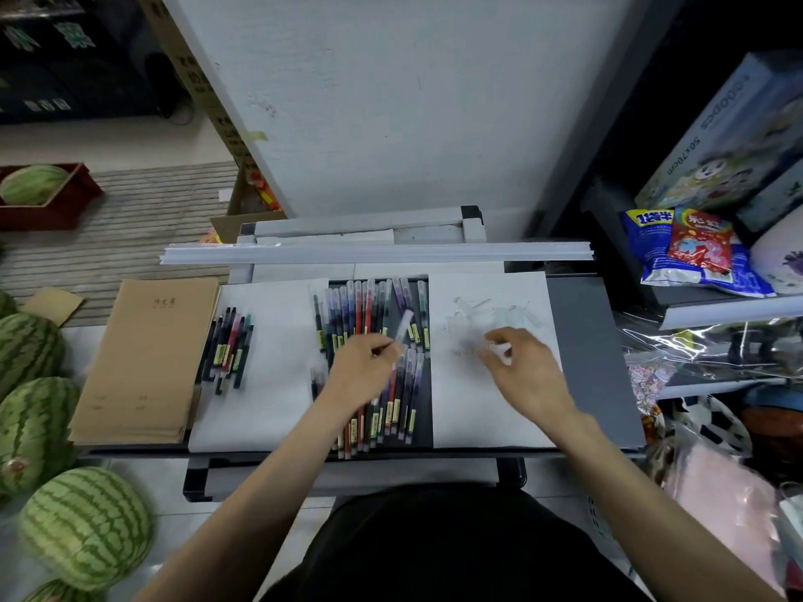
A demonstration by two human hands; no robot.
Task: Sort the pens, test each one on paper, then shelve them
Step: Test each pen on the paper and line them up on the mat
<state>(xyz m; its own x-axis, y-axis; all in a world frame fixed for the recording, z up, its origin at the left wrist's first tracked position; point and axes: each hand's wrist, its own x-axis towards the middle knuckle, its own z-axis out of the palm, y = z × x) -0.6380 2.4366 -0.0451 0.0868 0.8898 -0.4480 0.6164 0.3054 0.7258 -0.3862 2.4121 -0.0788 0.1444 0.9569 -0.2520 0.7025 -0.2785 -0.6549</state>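
Observation:
Several pens (369,310) lie in rows on the dark tray (595,362), between two white sheets. A smaller bunch of pens (228,345) rests on the left white sheet (269,384). My left hand (363,371) pinches a pen (402,325) with a clear cap, its tip end pointing up and right above the rows. My right hand (521,367) rests on the right sheet of paper (491,406), which carries faint test scribbles, and pinches a small white thing, blurred, maybe a cap (502,351).
A stack of brown paper notebooks (147,362) lies left of the sheets. Several watermelons (87,527) sit on the floor at left. Shelves with snack bags (695,254) and boxes stand at right. A long white rail (373,253) lies across the back of the tray.

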